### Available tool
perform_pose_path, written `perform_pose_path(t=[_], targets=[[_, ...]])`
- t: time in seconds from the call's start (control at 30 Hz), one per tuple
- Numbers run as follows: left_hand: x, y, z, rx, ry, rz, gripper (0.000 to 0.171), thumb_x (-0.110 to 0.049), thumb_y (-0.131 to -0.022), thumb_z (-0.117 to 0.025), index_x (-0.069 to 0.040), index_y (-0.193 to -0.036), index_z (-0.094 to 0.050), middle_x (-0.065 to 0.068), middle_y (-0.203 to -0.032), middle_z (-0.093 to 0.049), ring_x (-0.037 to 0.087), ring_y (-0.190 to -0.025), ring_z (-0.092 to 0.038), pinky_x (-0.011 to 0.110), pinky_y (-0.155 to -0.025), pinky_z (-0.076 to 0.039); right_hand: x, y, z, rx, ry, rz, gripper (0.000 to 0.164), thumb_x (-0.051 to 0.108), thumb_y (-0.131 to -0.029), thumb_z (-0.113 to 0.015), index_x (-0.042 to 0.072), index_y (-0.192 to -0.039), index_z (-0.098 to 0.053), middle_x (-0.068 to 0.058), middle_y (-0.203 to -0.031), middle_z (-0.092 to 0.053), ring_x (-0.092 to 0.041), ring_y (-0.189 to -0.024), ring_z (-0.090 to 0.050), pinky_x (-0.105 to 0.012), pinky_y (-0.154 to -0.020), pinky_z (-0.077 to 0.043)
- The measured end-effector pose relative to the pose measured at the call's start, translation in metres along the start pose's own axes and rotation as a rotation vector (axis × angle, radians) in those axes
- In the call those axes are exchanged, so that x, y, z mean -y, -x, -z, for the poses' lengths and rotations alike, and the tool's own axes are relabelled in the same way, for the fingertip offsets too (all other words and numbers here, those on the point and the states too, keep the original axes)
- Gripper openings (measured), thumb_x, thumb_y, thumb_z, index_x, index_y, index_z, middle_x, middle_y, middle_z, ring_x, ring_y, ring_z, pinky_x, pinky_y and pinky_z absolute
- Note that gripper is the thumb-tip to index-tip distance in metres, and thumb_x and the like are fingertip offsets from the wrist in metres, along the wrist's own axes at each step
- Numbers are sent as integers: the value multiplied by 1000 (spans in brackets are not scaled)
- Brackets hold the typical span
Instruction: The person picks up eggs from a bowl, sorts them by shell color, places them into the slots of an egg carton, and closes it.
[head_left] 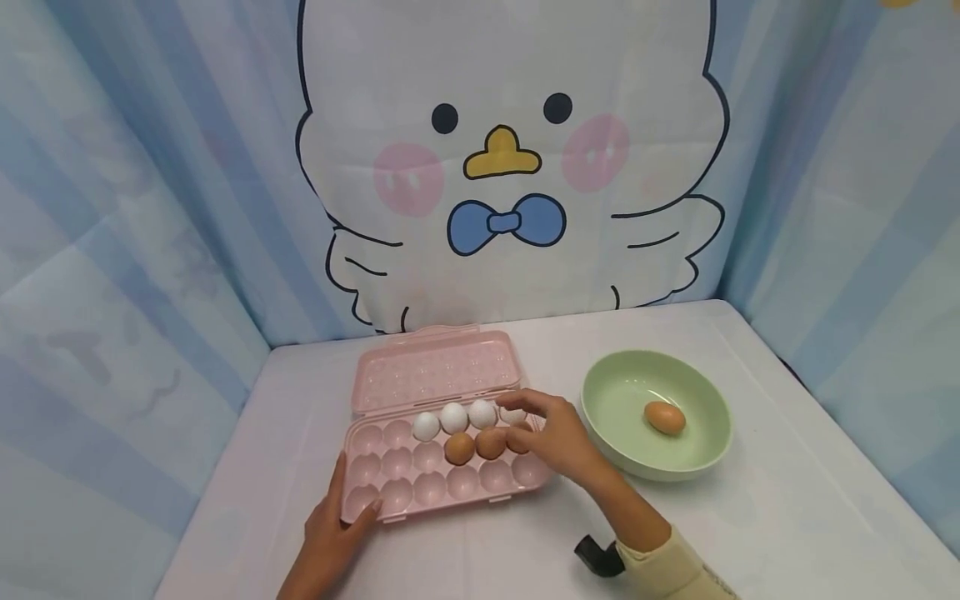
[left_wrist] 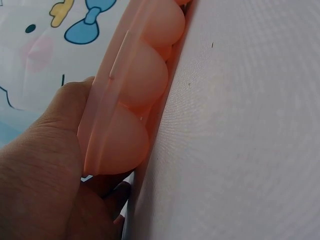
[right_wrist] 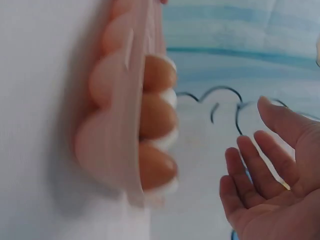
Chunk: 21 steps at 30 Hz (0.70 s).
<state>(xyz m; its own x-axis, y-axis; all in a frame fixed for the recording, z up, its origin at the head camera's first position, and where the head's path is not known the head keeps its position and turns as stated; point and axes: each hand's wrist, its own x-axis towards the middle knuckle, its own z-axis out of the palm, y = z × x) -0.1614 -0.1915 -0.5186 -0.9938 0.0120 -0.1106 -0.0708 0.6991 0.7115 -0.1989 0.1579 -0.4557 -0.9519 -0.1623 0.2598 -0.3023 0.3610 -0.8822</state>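
A pink plastic egg carton (head_left: 430, 489) lies on the table with its lid (head_left: 438, 371) folded back. Several white eggs (head_left: 453, 417) sit in its back row, and three brown eggs (head_left: 460, 448) in the middle row. At the carton's left end my left hand (head_left: 333, 523) grips the corner, thumb over the rim; the left wrist view shows the hand (left_wrist: 47, 160) around that end. My right hand (head_left: 558, 437) hovers over the carton's right end, partly covering eggs there. In the right wrist view its fingers (right_wrist: 265, 175) are spread, apart from the eggs and holding nothing.
To the right of the carton stands a green bowl (head_left: 622, 454) with one brown egg (head_left: 664, 417) in it. A black object (head_left: 600, 557) is by the right sleeve (head_left: 671, 571). A curtain with a cartoon bird (head_left: 502, 275) hangs behind the white table (head_left: 795, 517).
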Motion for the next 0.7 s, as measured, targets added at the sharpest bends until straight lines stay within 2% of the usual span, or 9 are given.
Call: perform_pose_path(t=[0.1, 0.23, 0.43, 0.57, 0.7], targets=[[0, 1, 1, 3, 0, -11, 102, -46, -99, -68, -13, -167, 1, 29, -164, -23, 51, -146, -31, 64, -114, -26, -2, 8, 31, -57, 58, -34, 39, 13, -88, -84, 8, -125, -73, -7, -122, -73, -30, -121, -65, -51, -105, -47], [1, 2, 1, 11, -5, -9, 103, -46, -100, -68, -12, -167, 2, 30, -164, -22, 52, -146, -28, 64, -114, -25, -12, 19, 76, -128, 126, -108, 41, 17, -91, -83, 3, -128, -71, -13, -125, -71, -33, -121, -64, -48, -105, -48], [-1, 2, 3, 21, -12, -21, 103, -47, -100, -67, -12, -167, 3, 31, -164, -24, 51, -146, -30, 63, -113, -27, -27, 37, 135, -145, 200, -240, 50, 24, -97, -77, -2, -137, -63, -22, -136, -63, -41, -128, -57, -53, -105, -46], [-1, 2, 3, 21, -5, -20, 102, -45, -100, -67, -12, -167, 3, 32, -162, -27, 52, -144, -34, 63, -113, -28, -35, 45, 156, -127, 221, -307, 57, 28, -99, -75, -4, -142, -57, -27, -141, -57, -46, -133, -51, -58, -107, -42], [-1, 1, 1, 19, 8, -17, 102, -45, -100, -67, -12, -167, 4, 30, -164, -24, 50, -145, -33, 61, -113, -28, -40, 48, 163, -121, 240, -319, 56, 21, -98, -74, -7, -143, -55, -30, -142, -55, -49, -134, -48, -61, -110, -37]])
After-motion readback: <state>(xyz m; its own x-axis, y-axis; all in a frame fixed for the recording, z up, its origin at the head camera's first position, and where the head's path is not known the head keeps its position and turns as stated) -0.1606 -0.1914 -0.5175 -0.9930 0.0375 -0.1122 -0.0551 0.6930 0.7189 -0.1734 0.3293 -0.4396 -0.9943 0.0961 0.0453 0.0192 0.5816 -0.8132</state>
